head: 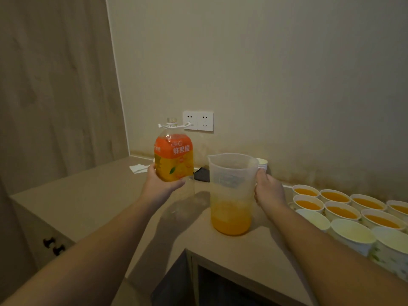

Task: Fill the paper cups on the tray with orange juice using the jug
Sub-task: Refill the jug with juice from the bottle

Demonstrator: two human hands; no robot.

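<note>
On the desk [92,195] at 6 o'clock stood the jug [230,195], approx. a third full; our right hand [268,191] gripped its handle, left hand [162,183] held the near-empty bottle [173,157]. At 3 o'clock, seven cups [342,212] were filled, three or more empty.

The bottle [173,157] wore an orange-and-yellow label; the translucent jug [230,193] held orange juice; white paper cups [351,234] showed green leaf print; the counter [88,195] was beige.

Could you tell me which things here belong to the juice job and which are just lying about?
For the job: jug, juice bottle, filled cups, empty cups, left hand, right hand.

Lying about: white tissue, dark item, wall sockets.
</note>
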